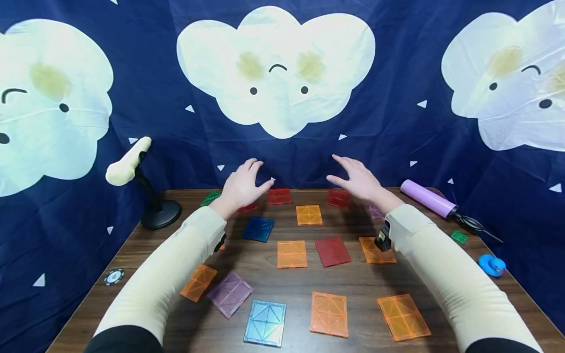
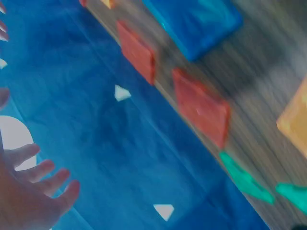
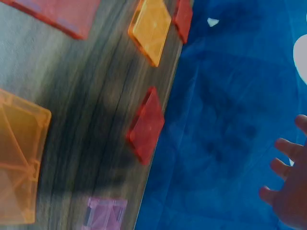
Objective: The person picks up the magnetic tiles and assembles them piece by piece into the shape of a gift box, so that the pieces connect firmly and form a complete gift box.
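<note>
The left hand (image 1: 242, 189) is hovering in the air over the far edge of the wooden surface (image 1: 265, 279). Its fingers (image 1: 251, 164) are spread out and loose, gripping nothing. Just below those fingers a red tile (image 1: 246, 209) is lying flat, partly hidden by the hand, and a green tile (image 1: 210, 198) is lying a bit to their left. A blue tile (image 1: 258, 229) is sitting nearer to the person than the fingers.

Between the two hands, another red tile (image 1: 279, 196) and an orange tile (image 1: 308, 214) are resting on the surface.

The right hand (image 1: 359, 180) is hovering too, with its fingers (image 1: 341, 160) straight and relaxed, holding nothing. A third red tile (image 1: 338, 198) is lying just under them. A purple tile (image 1: 375, 212) is peeking out by the wrist, though it is hard to see clearly. The wrist pictures are blurry.
</note>
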The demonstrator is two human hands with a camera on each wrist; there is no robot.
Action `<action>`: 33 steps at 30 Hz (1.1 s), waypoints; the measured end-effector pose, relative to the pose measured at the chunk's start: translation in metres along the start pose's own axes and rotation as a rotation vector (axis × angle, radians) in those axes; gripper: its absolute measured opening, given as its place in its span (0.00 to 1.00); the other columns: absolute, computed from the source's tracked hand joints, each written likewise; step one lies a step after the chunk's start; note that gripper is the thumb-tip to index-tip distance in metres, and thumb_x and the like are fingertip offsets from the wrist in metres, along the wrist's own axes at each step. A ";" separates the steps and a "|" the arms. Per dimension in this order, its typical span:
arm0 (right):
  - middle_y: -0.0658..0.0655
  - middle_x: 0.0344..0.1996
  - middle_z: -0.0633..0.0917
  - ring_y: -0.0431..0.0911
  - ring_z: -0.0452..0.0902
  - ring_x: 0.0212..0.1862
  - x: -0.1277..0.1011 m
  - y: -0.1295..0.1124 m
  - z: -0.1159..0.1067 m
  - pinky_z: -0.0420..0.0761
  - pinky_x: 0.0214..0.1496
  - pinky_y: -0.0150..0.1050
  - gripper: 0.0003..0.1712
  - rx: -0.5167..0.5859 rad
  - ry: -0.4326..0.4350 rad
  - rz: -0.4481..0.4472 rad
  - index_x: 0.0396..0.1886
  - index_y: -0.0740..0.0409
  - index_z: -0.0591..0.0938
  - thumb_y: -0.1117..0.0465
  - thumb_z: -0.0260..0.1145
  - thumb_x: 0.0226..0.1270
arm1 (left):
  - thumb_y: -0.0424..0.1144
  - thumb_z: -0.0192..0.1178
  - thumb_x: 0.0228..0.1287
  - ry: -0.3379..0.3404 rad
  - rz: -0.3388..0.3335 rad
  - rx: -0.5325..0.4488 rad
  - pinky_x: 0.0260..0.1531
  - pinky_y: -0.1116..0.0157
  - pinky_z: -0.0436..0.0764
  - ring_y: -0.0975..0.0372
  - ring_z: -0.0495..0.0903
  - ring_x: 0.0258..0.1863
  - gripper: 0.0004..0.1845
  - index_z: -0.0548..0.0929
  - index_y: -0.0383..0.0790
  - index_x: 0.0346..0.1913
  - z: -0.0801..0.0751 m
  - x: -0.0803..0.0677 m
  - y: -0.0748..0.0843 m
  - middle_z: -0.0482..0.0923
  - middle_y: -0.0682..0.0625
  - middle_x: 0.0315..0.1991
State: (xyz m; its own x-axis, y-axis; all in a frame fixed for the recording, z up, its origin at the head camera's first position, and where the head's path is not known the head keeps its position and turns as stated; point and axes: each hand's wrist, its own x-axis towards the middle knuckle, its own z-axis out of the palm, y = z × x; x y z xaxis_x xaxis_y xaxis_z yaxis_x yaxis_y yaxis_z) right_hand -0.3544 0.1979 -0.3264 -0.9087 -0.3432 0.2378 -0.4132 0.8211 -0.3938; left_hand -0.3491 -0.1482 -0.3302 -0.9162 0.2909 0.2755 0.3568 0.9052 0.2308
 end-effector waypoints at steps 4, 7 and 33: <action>0.66 0.73 0.67 0.62 0.56 0.74 -0.014 -0.006 0.002 0.56 0.73 0.62 0.40 0.218 0.013 -0.054 0.80 0.56 0.62 0.43 0.59 0.77 | 0.55 0.58 0.73 0.001 0.070 -0.113 0.64 0.46 0.71 0.46 0.70 0.68 0.33 0.70 0.38 0.72 0.004 -0.016 0.014 0.69 0.40 0.70; 0.68 0.68 0.71 0.63 0.62 0.71 -0.027 -0.010 0.009 0.60 0.72 0.60 0.35 0.381 -0.009 -0.088 0.78 0.60 0.64 0.52 0.60 0.78 | 0.49 0.62 0.72 -0.024 0.108 -0.212 0.60 0.49 0.75 0.48 0.75 0.62 0.28 0.74 0.38 0.68 0.012 -0.030 0.023 0.75 0.41 0.63; 0.65 0.65 0.77 0.61 0.70 0.66 -0.108 0.003 0.087 0.67 0.68 0.58 0.39 0.396 -0.336 -0.257 0.70 0.67 0.72 0.57 0.76 0.63 | 0.45 0.76 0.55 -0.327 0.281 -0.329 0.59 0.48 0.75 0.47 0.75 0.58 0.34 0.79 0.35 0.63 0.085 -0.108 0.049 0.77 0.41 0.58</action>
State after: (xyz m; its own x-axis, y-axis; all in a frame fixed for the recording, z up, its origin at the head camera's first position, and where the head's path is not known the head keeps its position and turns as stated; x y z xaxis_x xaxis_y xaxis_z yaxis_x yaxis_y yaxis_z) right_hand -0.2631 0.1975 -0.4307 -0.7184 -0.6884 0.1002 -0.5553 0.4808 -0.6786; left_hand -0.2484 -0.1091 -0.4277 -0.7675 0.6365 0.0761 0.5864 0.6492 0.4845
